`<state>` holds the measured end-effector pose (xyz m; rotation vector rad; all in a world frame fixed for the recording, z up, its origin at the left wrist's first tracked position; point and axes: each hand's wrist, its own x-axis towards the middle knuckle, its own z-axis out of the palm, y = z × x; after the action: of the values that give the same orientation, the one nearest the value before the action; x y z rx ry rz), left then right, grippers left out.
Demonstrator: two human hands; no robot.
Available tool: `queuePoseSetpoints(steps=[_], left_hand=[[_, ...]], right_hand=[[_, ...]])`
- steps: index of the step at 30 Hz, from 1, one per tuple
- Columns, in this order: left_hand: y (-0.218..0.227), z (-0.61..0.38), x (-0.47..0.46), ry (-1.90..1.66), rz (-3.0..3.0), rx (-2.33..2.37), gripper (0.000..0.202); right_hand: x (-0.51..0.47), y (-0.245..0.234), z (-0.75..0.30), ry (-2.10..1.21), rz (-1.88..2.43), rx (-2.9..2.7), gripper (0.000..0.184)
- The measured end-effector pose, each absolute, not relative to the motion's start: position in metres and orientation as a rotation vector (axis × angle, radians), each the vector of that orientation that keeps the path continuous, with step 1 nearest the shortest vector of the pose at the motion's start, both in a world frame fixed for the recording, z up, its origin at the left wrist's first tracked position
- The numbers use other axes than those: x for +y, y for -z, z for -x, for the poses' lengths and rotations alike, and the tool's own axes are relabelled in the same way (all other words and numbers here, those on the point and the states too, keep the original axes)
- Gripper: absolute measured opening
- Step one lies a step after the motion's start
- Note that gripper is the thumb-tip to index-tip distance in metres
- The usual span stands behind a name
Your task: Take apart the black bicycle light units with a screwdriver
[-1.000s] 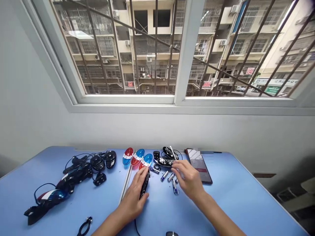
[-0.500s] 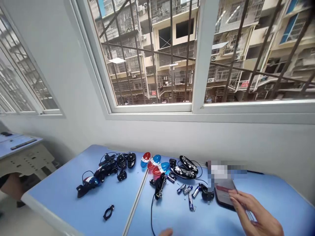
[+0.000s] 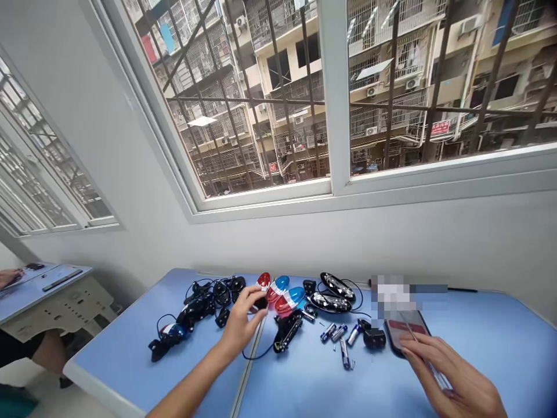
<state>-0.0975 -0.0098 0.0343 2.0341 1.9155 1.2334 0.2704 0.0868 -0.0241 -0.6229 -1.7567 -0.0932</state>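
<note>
My left hand (image 3: 243, 319) reaches up to the row of oval lamp covers and pinches a small black part (image 3: 261, 303), just below a red-and-white cover (image 3: 263, 281). A thin wire runs under that hand to a black bar-shaped lamp body (image 3: 287, 331). Blue and red covers (image 3: 289, 298) lie to its right. My right hand (image 3: 455, 374) rests at the lower right, fingers on a thin metal rod (image 3: 429, 360) beside a smartphone (image 3: 407, 331). Several loose batteries (image 3: 335, 332) lie between my hands.
The blue table (image 3: 487, 325) has a seam (image 3: 248, 371) running through it. A heap of black wired lamp parts (image 3: 200, 310) lies to the left. A co-worker's hand (image 3: 8, 277) rests on a separate desk (image 3: 65, 302) at far left. Windows fill the wall behind.
My view has swung slightly. My left hand has come in from below to the lamp covers, and the small black part has left its spot beside the bar. My right hand stays by the phone.
</note>
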Motion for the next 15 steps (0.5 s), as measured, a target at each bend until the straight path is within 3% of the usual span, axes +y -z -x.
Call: queuePoseSetpoints(steps=[5, 10, 13, 15], left_hand=[[-0.013, 0.121, 0.023, -1.178, -2.091, 1.870, 0.032], [0.000, 0.120, 0.003, -1.117, -2.201, 1.958, 0.048], [0.006, 0.104, -0.024, -0.841, -2.540, 1.854, 0.064], [0.010, 0.092, -0.035, -0.576, -2.740, 1.679, 0.062]], right_hand=[[0.088, 0.018, -0.268, 0.096, 0.646, -1.782, 0.009], [0.087, 0.019, -0.272, 0.080, 0.652, -1.780, 0.011], [0.091, 0.034, -0.276, 0.061, 0.646, -1.798, 0.010], [0.097, 0.050, -0.278, 0.030, 0.658, -1.797, 0.011]])
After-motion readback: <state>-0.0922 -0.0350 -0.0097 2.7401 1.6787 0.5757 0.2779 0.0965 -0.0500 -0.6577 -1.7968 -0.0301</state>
